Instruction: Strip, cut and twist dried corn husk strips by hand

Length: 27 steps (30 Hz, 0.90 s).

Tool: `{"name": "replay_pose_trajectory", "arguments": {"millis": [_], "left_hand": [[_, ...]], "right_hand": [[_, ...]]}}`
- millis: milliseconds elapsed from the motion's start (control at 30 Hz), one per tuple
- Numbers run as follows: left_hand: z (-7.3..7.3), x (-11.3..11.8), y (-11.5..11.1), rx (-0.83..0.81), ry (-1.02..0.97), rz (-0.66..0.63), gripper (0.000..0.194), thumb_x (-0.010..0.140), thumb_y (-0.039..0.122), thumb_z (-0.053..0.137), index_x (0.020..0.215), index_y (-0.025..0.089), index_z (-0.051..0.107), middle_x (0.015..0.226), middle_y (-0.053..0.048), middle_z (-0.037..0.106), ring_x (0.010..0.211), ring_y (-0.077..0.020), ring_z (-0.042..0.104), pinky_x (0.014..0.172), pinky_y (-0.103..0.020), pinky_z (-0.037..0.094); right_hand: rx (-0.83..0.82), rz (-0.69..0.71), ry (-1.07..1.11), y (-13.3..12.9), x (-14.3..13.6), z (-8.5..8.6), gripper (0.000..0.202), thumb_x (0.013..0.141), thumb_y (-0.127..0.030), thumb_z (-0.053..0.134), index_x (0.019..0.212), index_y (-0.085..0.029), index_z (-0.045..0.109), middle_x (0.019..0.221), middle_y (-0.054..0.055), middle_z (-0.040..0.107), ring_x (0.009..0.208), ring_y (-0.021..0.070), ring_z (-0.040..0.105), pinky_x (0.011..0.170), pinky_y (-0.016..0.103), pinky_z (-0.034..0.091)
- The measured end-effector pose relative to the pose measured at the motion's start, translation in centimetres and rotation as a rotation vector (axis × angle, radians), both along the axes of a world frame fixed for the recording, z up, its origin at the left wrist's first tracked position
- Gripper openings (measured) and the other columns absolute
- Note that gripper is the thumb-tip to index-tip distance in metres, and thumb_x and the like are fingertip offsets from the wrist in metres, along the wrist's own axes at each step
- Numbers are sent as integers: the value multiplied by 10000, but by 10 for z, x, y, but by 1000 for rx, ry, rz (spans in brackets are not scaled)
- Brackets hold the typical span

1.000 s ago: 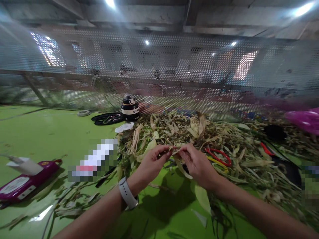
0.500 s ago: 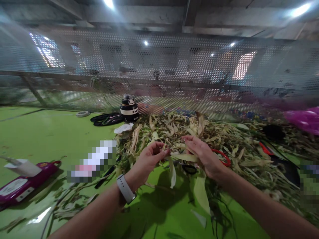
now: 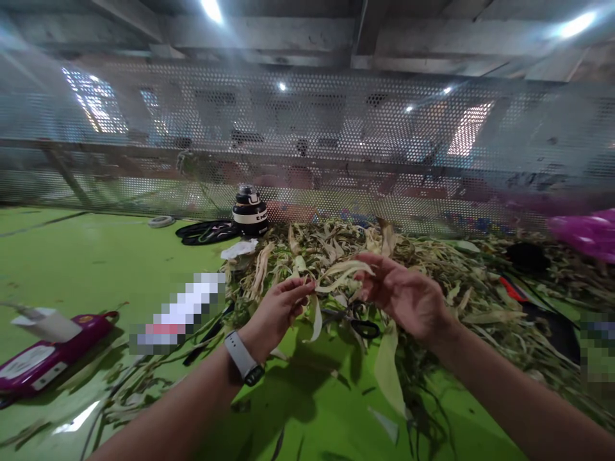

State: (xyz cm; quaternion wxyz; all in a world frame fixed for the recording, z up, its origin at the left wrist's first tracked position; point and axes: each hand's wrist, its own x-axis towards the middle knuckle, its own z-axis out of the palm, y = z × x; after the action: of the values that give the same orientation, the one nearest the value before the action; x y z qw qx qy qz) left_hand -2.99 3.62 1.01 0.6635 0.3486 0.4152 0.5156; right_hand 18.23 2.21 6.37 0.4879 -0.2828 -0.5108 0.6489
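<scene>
My left hand [image 3: 281,310], with a grey-strapped watch on the wrist, is closed in a pinch on a pale corn husk strip [image 3: 336,275]. Part of the strip dangles below the fingertips; the rest arches rightward. At its far end is my right hand [image 3: 406,298], palm turned inward, fingers loosely bent and apart, with the strip's tip passing in front of them. Whether those fingers touch the strip is hard to see. Scissors with black handles [image 3: 366,329] lie under the hands. A wider pale husk piece [image 3: 390,371] hangs or lies below my right hand.
A heap of dry husks [image 3: 423,256] spreads behind and right on the green tabletop [image 3: 120,250]. A black bottle [image 3: 250,214] stands at the back, near a white tissue [image 3: 239,248]. A purple power strip [image 3: 52,352] lies left; a perforated screen [image 3: 307,141] borders the back.
My right hand has turned its palm more toward me and its fingers have loosened. The strip now arches higher between the hands. The red loop seen beside my right wrist is now hidden.
</scene>
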Motion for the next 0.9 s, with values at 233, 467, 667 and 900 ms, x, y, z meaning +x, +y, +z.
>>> {"name": "replay_pose_trajectory", "arguments": {"millis": [233,467,667,900], "left_hand": [[4,3,-4,-32,-14,-11,164,600,214,776,682,138,656,619,34,607,433,-2,450,408,-124,332],[9,6,-10,-99,-65,-107,159,607,149,768,689,125,634,639,20,619,507,-30,535,475,-128,404],[6,8,-11,-62,-88,-224,208,572,157,792,714,112,648,649,6,626,531,-40,534,514,-137,408],[5,13,-15,74,71,-262,243,592,250,786,751,121,655,706,-4,649,604,-61,542,577,-173,390]], "right_hand": [[37,-459,26,16,10,-1,118,725,-256,530,676,-180,606,412,-64,418,343,67,300,400,219,334],[1001,-110,-922,9,7,-12,315,805,-180,571,1100,-278,620,1106,66,615,1029,219,527,866,406,426],[1258,18,-812,-1,-6,-15,241,857,-206,541,1065,-250,653,1133,83,628,1081,206,517,902,382,419],[463,-62,-386,-11,-18,-13,230,882,-381,493,923,-194,620,687,18,670,679,146,638,698,285,502]]}}
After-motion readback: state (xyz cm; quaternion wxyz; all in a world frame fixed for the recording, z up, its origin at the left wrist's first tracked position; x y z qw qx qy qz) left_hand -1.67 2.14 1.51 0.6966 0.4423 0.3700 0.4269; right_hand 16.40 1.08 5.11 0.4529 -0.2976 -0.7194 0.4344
